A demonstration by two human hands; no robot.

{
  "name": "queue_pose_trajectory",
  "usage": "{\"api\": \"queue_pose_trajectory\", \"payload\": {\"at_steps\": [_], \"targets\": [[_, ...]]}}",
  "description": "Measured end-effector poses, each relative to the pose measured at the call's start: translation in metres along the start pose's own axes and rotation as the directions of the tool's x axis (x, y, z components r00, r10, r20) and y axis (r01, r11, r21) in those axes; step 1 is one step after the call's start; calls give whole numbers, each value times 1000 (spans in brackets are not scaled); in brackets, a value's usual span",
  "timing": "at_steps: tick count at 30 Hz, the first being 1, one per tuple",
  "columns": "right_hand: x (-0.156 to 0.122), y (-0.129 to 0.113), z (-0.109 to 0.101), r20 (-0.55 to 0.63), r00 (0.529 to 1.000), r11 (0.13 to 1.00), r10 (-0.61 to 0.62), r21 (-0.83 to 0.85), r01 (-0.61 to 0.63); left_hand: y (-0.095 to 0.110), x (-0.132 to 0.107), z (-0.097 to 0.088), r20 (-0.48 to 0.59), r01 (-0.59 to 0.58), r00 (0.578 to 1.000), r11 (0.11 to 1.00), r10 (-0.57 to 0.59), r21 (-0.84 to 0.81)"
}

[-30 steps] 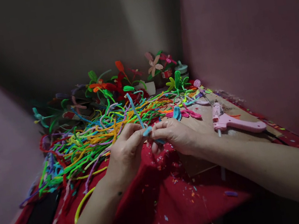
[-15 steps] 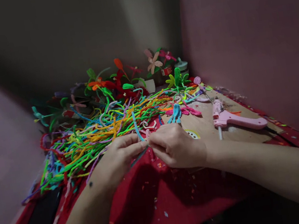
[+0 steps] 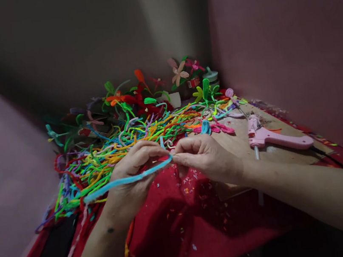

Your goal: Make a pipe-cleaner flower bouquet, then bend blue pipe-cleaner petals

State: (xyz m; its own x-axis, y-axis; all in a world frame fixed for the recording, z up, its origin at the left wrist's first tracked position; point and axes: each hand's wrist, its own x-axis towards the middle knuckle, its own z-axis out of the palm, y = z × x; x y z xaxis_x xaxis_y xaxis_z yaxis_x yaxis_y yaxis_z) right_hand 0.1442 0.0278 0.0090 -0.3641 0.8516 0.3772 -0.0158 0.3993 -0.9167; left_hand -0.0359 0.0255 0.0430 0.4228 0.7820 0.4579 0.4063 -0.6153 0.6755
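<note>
A light blue pipe cleaner (image 3: 124,180) runs from my pinched fingers out to the lower left, across my left wrist. My left hand (image 3: 134,172) is closed, its thumb and fingers pinching the pipe cleaner's right end. My right hand (image 3: 206,157) is also closed and pinches the same end, fingertip to fingertip with the left. Both hands hover over a red cloth (image 3: 186,225) speckled with small coloured clippings. Just behind them lies a big tangle of many-coloured pipe cleaners (image 3: 113,150).
A pink glue gun (image 3: 276,136) lies on a brown board (image 3: 244,143) to the right. Finished pipe-cleaner flowers (image 3: 179,72) stand at the back against the wall. A blue and a pink petal piece (image 3: 212,128) lie on the board. Walls close in at back and right.
The blue pipe cleaner pointed up and back a second ago; now its long end has swung down to the left across my left wrist. Both hands stay pinched together.
</note>
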Motion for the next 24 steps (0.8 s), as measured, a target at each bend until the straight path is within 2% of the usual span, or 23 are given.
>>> {"api": "queue_pose_trajectory", "payload": {"at_steps": [2,4,6,7,9,11,13,15,17,21,24], "targets": [[-2,-1,1,11,1000,998,-20,-56,20,0,0,-1,18,-84,996,990,82,111],[-4,-1,2,12,997,984,-77,-163,77,-2,-1,0,20,-61,998,990,58,125],[-7,0,4,5,986,949,-166,-271,161,-5,-2,2,68,94,993,995,-96,36],[-9,1,6,1,973,919,-231,-328,218,-6,-3,3,119,204,973,978,-197,-50],[-10,4,8,3,935,842,-354,-435,319,-8,-4,6,239,402,906,885,-348,-236],[-10,7,9,7,922,811,-387,-474,343,-9,-4,8,282,482,870,819,-405,-312],[-8,8,8,-10,949,859,-315,-428,281,-8,-3,9,223,471,878,845,-423,-254],[-6,8,7,-26,981,929,-193,-326,174,-5,-2,10,160,438,897,880,-413,-184],[-3,8,6,-20,997,975,-80,-209,74,-4,-2,11,136,410,911,893,-390,-185],[2,9,5,54,991,991,126,29,-128,-6,-2,11,49,334,943,935,-330,-117],[5,10,6,103,974,969,204,120,-216,-8,-1,11,35,333,943,941,-332,-60]]}}
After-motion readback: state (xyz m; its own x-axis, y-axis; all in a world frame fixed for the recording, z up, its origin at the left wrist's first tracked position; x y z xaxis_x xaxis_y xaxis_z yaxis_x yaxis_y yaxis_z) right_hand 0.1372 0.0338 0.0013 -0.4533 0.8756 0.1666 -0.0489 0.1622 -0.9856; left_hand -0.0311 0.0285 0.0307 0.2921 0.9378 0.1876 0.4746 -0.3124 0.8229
